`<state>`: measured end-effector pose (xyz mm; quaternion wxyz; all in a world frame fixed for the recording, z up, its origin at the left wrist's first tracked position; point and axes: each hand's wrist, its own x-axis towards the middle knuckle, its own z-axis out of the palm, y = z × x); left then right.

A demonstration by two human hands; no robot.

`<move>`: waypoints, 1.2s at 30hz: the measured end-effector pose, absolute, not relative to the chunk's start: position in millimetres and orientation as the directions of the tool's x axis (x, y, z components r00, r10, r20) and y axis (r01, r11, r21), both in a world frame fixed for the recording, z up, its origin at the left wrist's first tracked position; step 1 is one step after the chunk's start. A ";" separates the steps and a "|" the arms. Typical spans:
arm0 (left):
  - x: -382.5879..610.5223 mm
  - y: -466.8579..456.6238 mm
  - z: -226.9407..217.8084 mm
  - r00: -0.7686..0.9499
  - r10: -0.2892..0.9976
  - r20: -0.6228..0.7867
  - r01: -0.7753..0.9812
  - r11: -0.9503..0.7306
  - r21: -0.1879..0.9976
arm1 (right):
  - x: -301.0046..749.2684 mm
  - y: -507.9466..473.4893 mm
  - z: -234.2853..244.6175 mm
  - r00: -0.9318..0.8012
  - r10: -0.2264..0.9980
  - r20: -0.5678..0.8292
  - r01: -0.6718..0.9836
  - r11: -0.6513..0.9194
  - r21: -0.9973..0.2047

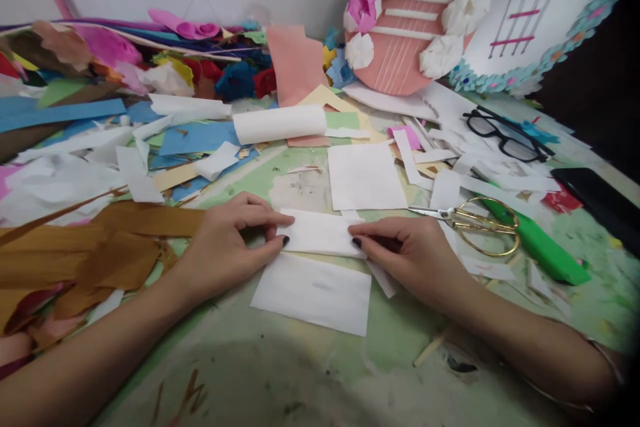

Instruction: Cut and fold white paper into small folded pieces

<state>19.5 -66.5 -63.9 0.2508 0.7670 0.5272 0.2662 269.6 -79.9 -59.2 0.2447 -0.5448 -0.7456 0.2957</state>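
— White paper strip (320, 232) lies flat on the worktop (400, 347), and we have it by both ends. Our left hand (225, 243) has thumb and forefinger closed on one end, and our right hand (410, 250) has its fingertips pressed together on the other.
— Why both ends?
— We reckon it keeps the strip flat and stops it sliding.
— And around the grip?
— A larger white sheet (313, 292) lies just on our side of the grip, a white square (365, 177) just beyond it. The gold scissors (475, 223) and green tool (537, 243) lie right of the right grip, near enough to reach, we judge. Brown paper scraps (100, 247) lie left of the left grip, out of the way.
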 end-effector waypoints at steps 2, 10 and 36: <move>18.8 -65.9 -64.6 0.306 0.941 0.144 0.682 -0.322 0.657 | 270.0 -81.7 -59.8 -0.300 0.950 0.080 0.673 0.271 -0.689; 17.5 -63.5 -66.0 0.306 0.940 0.153 0.701 -0.331 0.632 | 271.4 -83.4 -60.5 -0.315 0.944 0.099 0.676 0.296 -0.675; 18.0 -62.5 -64.1 0.237 0.964 0.119 0.675 -0.251 0.694 | 271.1 -84.9 -62.0 -0.307 0.943 0.128 0.657 0.307 -0.689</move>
